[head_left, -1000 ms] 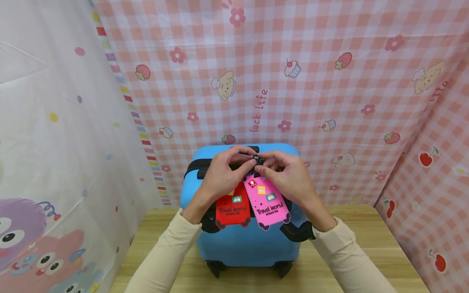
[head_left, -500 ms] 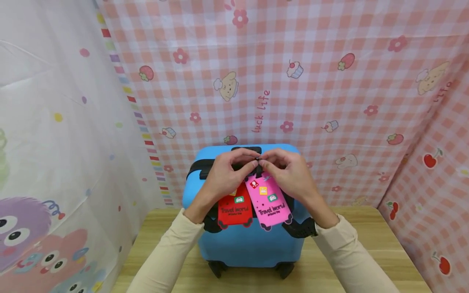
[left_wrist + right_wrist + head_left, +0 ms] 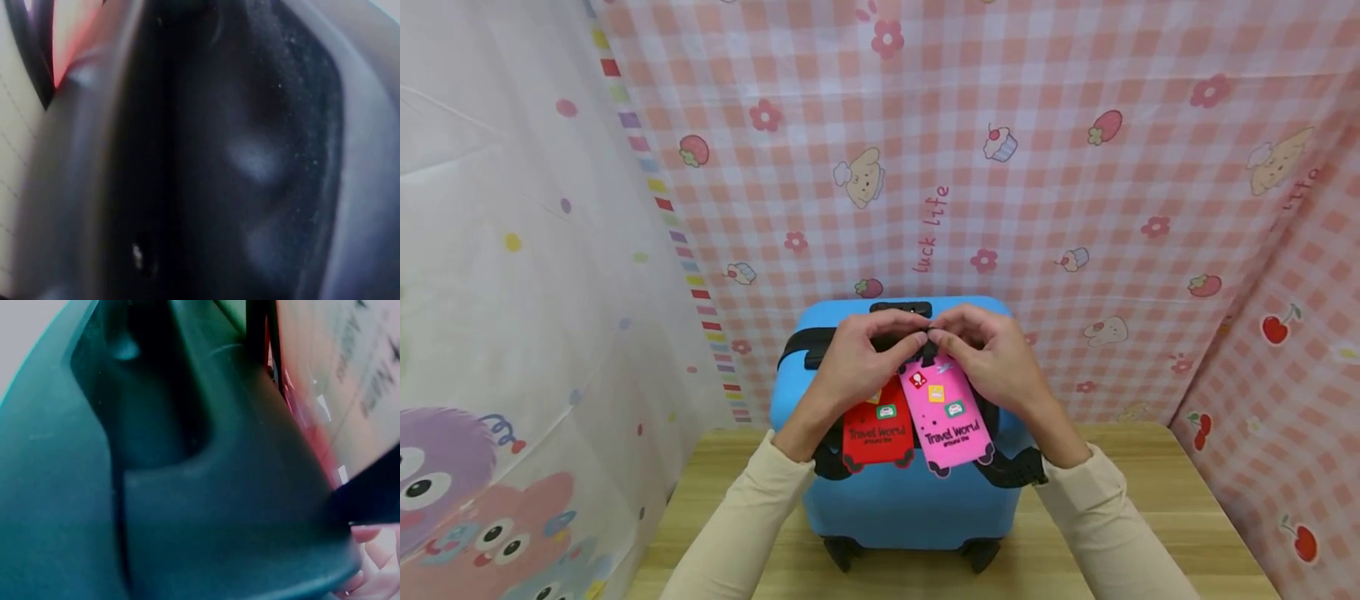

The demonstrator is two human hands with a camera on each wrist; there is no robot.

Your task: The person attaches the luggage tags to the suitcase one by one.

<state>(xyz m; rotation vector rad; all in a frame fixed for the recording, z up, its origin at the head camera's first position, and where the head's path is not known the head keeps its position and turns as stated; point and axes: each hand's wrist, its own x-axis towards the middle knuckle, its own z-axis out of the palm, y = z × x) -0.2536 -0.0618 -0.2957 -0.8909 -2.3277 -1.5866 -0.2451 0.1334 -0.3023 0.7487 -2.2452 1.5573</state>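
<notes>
A blue suitcase [image 3: 917, 500] stands on the wooden table in the head view, black fittings on its top. Against its front hang two suitcase-shaped luggage tags lettered "Travel World": a red luggage tag [image 3: 877, 433] on the left and a pink luggage tag [image 3: 951, 421], tilted, on the right. My left hand [image 3: 867, 350] and right hand [image 3: 996, 354] meet above the pink one, thumbs and fingertips pinching its black strap [image 3: 929, 352] from both sides. The left wrist view is filled by black plastic [image 3: 250, 162]. The right wrist view catches the lettered back of a tag [image 3: 350, 381] and some fingertips [image 3: 378, 562].
The wooden table [image 3: 1135, 500] runs out on both sides of the suitcase. Close behind it hangs a pink checked cloth [image 3: 1030, 200], with a white patterned curtain [image 3: 535, 292] at the left and another checked cloth [image 3: 1285, 400] at the right.
My right thumb has shifted up level with the left one, and the fingertips of both hands have drawn together at the pink tag's strap. The suitcase and red tag stay in place.
</notes>
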